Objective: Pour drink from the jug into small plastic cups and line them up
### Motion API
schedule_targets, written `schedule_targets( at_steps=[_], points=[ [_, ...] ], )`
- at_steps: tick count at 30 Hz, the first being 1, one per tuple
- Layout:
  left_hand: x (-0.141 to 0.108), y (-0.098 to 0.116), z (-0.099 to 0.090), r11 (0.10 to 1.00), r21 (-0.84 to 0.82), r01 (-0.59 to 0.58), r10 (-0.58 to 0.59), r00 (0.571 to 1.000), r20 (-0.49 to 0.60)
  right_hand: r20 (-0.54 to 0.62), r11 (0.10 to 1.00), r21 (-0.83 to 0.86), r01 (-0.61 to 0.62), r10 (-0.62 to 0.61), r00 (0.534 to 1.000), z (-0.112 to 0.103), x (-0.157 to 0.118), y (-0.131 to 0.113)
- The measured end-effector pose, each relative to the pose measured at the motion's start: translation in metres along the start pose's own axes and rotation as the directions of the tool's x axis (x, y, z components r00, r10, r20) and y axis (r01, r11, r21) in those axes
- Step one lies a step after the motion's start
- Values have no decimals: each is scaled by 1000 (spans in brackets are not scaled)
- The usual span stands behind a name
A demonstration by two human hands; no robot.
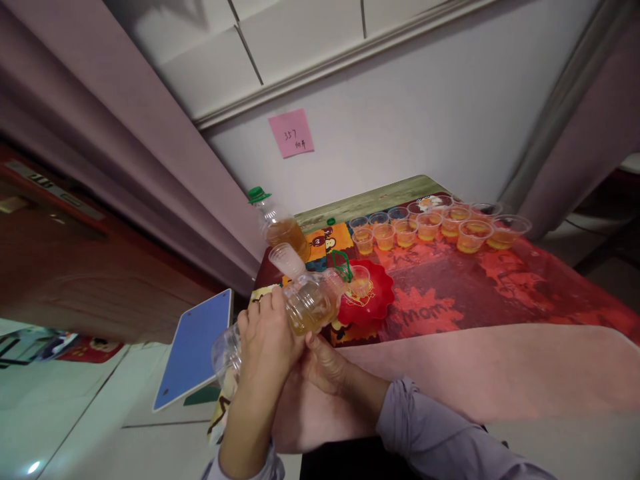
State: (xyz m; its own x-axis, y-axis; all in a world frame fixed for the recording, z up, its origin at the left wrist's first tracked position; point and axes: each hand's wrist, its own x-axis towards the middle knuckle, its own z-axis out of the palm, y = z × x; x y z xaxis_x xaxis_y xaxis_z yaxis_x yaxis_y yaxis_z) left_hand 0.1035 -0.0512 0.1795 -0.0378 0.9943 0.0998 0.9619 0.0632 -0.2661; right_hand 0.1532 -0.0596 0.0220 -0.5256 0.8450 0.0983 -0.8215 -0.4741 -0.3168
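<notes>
A clear bottle [313, 303] of pale amber liquid lies tilted across the table's left part, its neck toward a small clear cup [360, 280] on a red scalloped plate [377, 300]. My left hand [267, 333] is wrapped round the bottle's middle. Under the bottle, my right hand [325, 363] supports it, fingers partly hidden. Behind the bottle stands a stack of clear cups [287, 259]. Rows of clear cups [429, 227] with a little yellow liquid stand at the back right.
A large green-capped bottle [283, 230] of amber liquid stands at the back left. A loose green cap [331, 221] lies near the cups. A blue board [195, 347] is left of the table, and a wall [380, 133] rises behind.
</notes>
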Motion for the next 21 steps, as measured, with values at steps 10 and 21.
schedule_targets(
  at_steps=[10,21],
  points=[
    [0,2,-5,1000,-13,26,-25,999,40,15,1000,8,-5,5,1000,-2,1,2],
    [-1,1,-2,1000,5,18,-18,999,29,22,1000,-9,-10,10,1000,-2,0,0]
  ],
)
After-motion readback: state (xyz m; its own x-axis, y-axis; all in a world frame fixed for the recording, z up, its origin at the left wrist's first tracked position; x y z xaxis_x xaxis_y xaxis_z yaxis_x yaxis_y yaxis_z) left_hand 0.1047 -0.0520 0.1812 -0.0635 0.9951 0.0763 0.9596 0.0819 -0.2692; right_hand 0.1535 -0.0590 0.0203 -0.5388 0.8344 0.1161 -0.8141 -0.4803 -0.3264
